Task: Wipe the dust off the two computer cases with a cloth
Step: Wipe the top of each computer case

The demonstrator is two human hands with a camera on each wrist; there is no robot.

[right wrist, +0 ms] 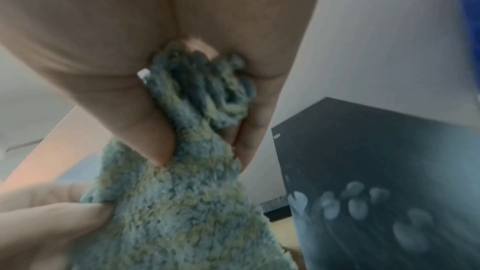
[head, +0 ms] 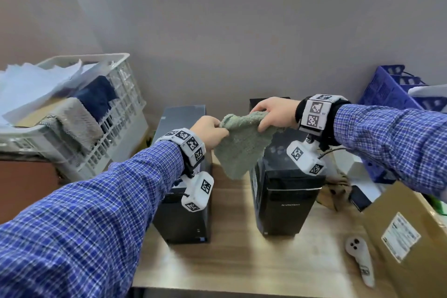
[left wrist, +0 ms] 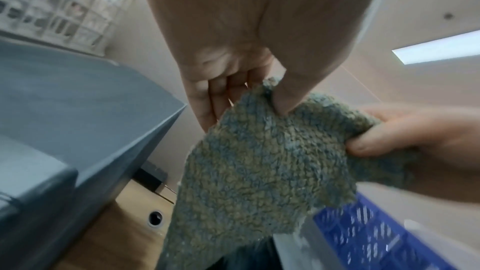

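Note:
Two black computer cases stand upright on the wooden table: the left case (head: 183,215) and the right case (head: 285,201), whose dusty top (right wrist: 389,171) carries finger marks. A green fluffy cloth (head: 242,143) hangs in the air between and above them. My left hand (head: 212,132) pinches its left corner between thumb and fingers. My right hand (head: 271,113) grips the bunched right corner. The left wrist view shows the cloth (left wrist: 259,161) draped below my left hand (left wrist: 270,93), with the left case (left wrist: 78,110) beside it. In the right wrist view the cloth (right wrist: 182,192) is crumpled inside my right hand (right wrist: 200,110).
A white slatted crate (head: 116,133) with papers and folded fabrics stands at the left. A blue crate (head: 391,94) is at the back right, a cardboard box (head: 411,232) at the front right. A white controller (head: 360,261) lies near the table's front edge. A wall runs behind.

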